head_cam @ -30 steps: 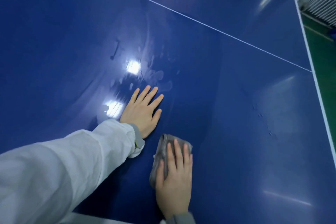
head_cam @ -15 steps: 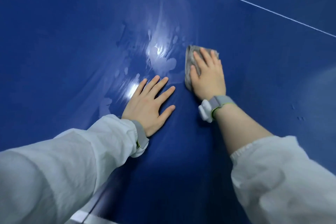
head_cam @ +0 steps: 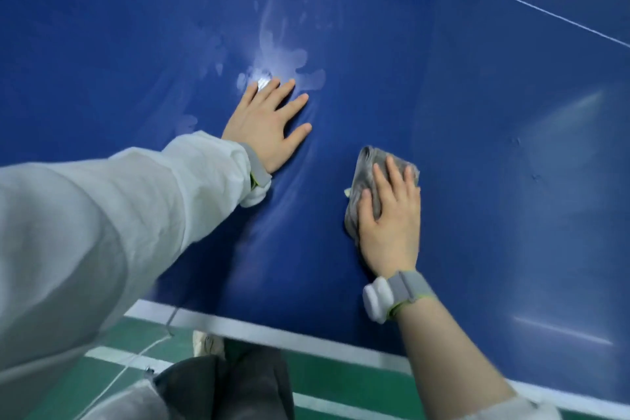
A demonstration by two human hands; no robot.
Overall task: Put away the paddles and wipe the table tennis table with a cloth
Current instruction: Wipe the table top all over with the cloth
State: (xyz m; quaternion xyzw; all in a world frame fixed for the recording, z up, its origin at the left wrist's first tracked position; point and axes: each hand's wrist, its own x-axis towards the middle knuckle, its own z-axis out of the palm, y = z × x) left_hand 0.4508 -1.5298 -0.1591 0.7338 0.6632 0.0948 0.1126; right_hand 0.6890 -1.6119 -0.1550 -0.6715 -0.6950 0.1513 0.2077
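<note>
The blue table tennis table fills most of the view, its white near edge running along the bottom. My left hand lies flat on the surface with fingers spread, holding nothing. To its right and nearer to me, my right hand presses a folded grey cloth against the table with straight fingers. The cloth sticks out beyond my fingertips and to the left of the palm. Smudges and damp streaks shine just beyond my left fingertips. No paddles are in view.
A white centre line crosses the table at the upper right. Below the near edge lies green floor with white lines, and my dark trousers and a shoe show there.
My right hand has drawn the cloth back toward me, from beside my left fingertips to nearer the table's edge. The left hand stays flat in place. The view has tilted down, showing the table's edge and floor.
</note>
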